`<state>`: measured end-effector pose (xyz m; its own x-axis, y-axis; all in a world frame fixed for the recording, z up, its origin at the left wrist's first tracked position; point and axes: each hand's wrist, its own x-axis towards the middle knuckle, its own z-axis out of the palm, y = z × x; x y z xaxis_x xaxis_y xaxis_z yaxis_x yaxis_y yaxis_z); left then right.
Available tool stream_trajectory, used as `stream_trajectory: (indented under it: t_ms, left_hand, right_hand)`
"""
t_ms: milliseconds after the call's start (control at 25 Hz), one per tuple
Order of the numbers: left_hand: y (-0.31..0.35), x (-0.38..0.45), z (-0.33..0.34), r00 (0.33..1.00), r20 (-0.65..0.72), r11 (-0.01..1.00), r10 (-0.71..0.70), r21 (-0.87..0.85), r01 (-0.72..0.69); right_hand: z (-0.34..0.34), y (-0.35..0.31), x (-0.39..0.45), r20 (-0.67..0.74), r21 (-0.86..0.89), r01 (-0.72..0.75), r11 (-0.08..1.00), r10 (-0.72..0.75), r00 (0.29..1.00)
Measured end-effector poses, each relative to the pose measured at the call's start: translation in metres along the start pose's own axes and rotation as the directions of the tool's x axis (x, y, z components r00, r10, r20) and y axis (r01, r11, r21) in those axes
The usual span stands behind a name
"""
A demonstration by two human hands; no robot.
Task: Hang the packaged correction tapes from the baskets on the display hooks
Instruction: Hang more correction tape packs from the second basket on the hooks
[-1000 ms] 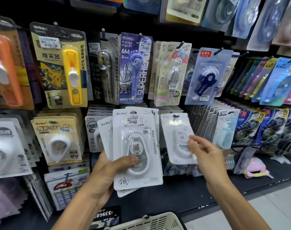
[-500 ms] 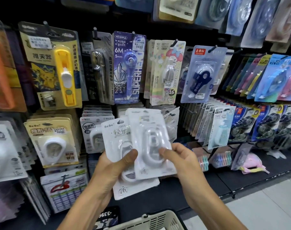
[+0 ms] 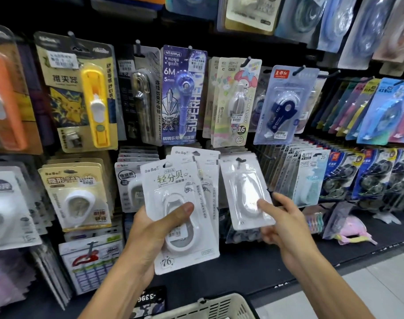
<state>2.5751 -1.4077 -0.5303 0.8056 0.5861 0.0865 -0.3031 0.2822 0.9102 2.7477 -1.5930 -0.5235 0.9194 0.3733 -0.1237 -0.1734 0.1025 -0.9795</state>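
A single white pack [image 3: 246, 192] is pinched by the right hand [image 3: 286, 222], long axis near upright, hang hole uppermost before the display hooks. The remaining stack [image 3: 180, 210] is gripped by the left hand [image 3: 150, 233], just beside it.

I have one head-worn view, looking forward and slightly down, close to the display rack [image 3: 288, 261], with a basket [image 3: 210, 307] at the near edge.

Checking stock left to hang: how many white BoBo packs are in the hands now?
At least 4: one in the right hand, the single pack; about three fanned in the left hand, front pack. More may be hidden behind.
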Motion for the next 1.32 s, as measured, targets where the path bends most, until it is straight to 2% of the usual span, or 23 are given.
stream_trajectory:
  t_ms: [80, 120, 200, 240, 320, 400, 520, 600, 720, 800, 920, 1000, 1120, 1280, 1320]
  left_hand:
    - [-0.003, 0.0, 0.004, 1.0, -0.009, 1.0, 0.008, -0.008, -0.008]
    - [-0.005, 0.001, 0.005, 1.0, -0.028, 1.0, 0.01, -0.008, -0.01]
    - [-0.009, 0.002, 0.009, 0.997, -0.077, 1.0, 0.008, -0.004, -0.008]
    - [-0.009, 0.002, 0.011, 0.995, -0.096, 1.0, 0.009, -0.001, -0.009]
    - [-0.008, 0.003, 0.012, 0.995, -0.097, 1.0, 0.01, 0.005, -0.01]
    - [-0.007, 0.004, 0.009, 0.997, -0.075, 1.0, -0.019, -0.007, 0.019]
    - [-0.002, 0.005, -0.001, 0.998, -0.023, 0.998, -0.063, -0.019, 0.063]
    - [0.001, 0.004, -0.004, 0.998, 0.035, 0.998, -0.058, -0.012, 0.059]
    - [0.001, 0.002, -0.003, 0.998, 0.048, 1.0, -0.029, 0.013, 0.028]
    - [0.0, 0.002, -0.004, 0.999, 0.03, 1.0, -0.011, 0.029, 0.01]
    - [0.004, 0.005, -0.012, 0.997, -0.069, 1.0, 0.021, 0.016, -0.02]
    - [0.008, 0.006, -0.018, 0.995, -0.078, 0.998, 0.058, 0.002, -0.058]
    - [0.009, 0.006, -0.014, 0.996, -0.058, 0.997, 0.069, 0.022, -0.067]
    - [0.004, 0.003, -0.004, 0.99, -0.122, 0.996, 0.073, 0.054, -0.067]
    - [0.003, 0.003, -0.001, 0.982, -0.162, 0.995, 0.093, 0.059, -0.085]
  right_hand:
    - [0.01, 0.001, -0.007, -0.05, -0.016, -0.003, 1.0, 0.002, 0.999]
    - [0.016, 0.004, -0.013, -0.022, -0.07, 0.065, 0.995, -0.067, 0.998]
    - [0.032, 0.013, -0.036, 0.215, -0.125, 0.207, 0.97, -0.178, 0.96]
    - [0.042, 0.017, -0.047, 0.337, -0.177, 0.249, 0.952, -0.179, 0.924]
    - [0.057, 0.021, -0.059, 0.421, -0.259, 0.299, 0.918, -0.171, 0.891]
    - [0.063, 0.021, -0.06, 0.399, -0.217, 0.278, 0.936, -0.175, 0.9]
    - [0.061, 0.01, -0.057, 0.384, -0.004, 0.122, 0.993, -0.111, 0.917]
    - [0.057, 0.008, -0.058, 0.388, 0.071, 0.067, 0.995, -0.089, 0.917]
    - [0.055, 0.013, -0.057, 0.372, 0.165, -0.037, 0.986, -0.027, 0.928]
    - [0.05, 0.014, -0.053, 0.286, 0.216, -0.061, 0.974, -0.004, 0.958]
    - [0.023, 0.012, -0.033, 0.043, 0.198, 0.034, 0.98, -0.043, 0.998]
    - [0.003, 0.013, -0.021, -0.039, 0.122, 0.102, 0.987, -0.098, 0.994]
    - [-0.009, 0.015, -0.007, -0.074, 0.061, 0.129, 0.99, -0.125, 0.989]
    - [-0.001, 0.02, 0.002, 0.007, 0.184, 0.002, 0.983, -0.003, 1.0]
    - [0.002, 0.024, -0.001, 0.024, 0.145, -0.004, 0.989, 0.001, 1.0]
